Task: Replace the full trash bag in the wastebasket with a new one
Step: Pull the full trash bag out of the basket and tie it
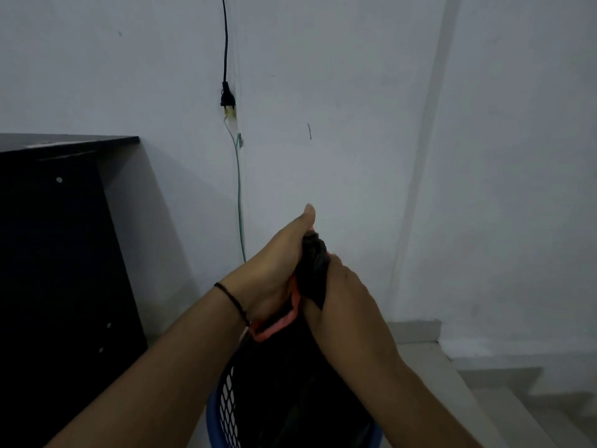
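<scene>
Currently, both hands meet at the gathered neck of the black trash bag [311,270], held up in front of the white wall [355,92]. Left hand [277,279]: grip closed around the neck and the orange drawstring [284,321], thumb extended upward. Right hand [342,295]: grip closed around the neck just beside the left hand. Bag body: hangs down into the blue mesh wastebasket [226,412] at the near edge of the scene, between the forearms. A black cabinet [58,253] stands at left. A black power cord [225,43] runs down the far wall to a plug.
</scene>
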Action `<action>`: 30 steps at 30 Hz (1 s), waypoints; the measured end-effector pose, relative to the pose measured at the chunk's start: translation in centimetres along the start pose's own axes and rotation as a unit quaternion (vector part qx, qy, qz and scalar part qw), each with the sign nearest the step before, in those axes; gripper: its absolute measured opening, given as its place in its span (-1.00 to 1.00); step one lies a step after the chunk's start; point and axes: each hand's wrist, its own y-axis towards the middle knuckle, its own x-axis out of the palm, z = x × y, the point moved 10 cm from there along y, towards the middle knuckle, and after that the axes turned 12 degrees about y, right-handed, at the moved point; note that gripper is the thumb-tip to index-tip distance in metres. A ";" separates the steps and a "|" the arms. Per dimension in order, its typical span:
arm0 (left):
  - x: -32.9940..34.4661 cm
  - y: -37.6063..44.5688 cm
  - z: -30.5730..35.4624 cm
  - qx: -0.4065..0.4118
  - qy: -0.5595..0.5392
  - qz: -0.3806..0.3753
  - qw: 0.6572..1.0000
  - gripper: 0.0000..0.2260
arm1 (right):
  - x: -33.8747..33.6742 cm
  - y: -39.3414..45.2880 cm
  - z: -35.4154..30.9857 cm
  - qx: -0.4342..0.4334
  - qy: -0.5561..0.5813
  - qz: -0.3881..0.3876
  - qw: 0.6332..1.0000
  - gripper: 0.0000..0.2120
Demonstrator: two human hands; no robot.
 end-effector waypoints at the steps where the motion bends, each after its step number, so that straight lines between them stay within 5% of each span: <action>1: 0.1 0.2 -0.2 0.001 0.020 0.009 1.000 -0.34 | -0.3 0.4 0.3 -0.001 0.035 0.009 0.999 -0.67; 3: -1.2 -0.2 0.1 0.065 0.228 0.079 0.968 -0.45 | -0.7 1.0 1.2 0.008 0.116 0.014 0.993 -0.87; 6: -0.7 -1.9 0.9 0.242 0.496 0.161 0.819 -0.16 | -0.8 2.1 3.4 0.070 0.211 -0.018 0.975 -0.86; 11: -0.2 -3.1 -1.2 0.390 0.645 0.186 0.630 0.09 | 1.2 2.9 5.5 0.204 0.414 -0.116 0.879 -0.85; 12: -0.5 -2.9 -1.1 0.400 0.628 0.199 0.637 0.07 | 1.6 2.9 5.4 0.210 0.415 -0.145 0.873 -0.82; 15: -2.2 -1.5 -1.5 0.349 0.462 0.190 0.793 -0.21 | 2.0 3.4 4.7 0.190 0.381 -0.204 0.881 -0.76; 16: -2.6 -0.9 -1.8 0.326 0.429 0.189 0.821 -0.30 | 1.7 3.7 4.7 0.175 0.341 -0.210 0.899 -0.78; 20: -3.5 1.5 -2.3 0.297 0.476 0.213 0.800 -0.69 | 1.0 5.6 6.1 0.094 0.145 -0.201 0.964 -0.73; 23: -4.0 4.0 -3.1 0.278 0.505 0.204 0.791 -0.80 | 0.2 7.8 7.8 0.039 0.060 -0.115 0.991 -0.75; 26: -4.1 7.0 -3.5 0.268 0.524 0.158 0.793 -0.90 | 1.1 10.1 8.7 0.006 0.065 -0.141 0.988 -0.73; 30: -5.0 10.8 -5.1 0.173 0.509 0.060 0.841 -0.84 | 3.6 14.0 10.5 0.017 0.078 -0.246 0.966 -0.61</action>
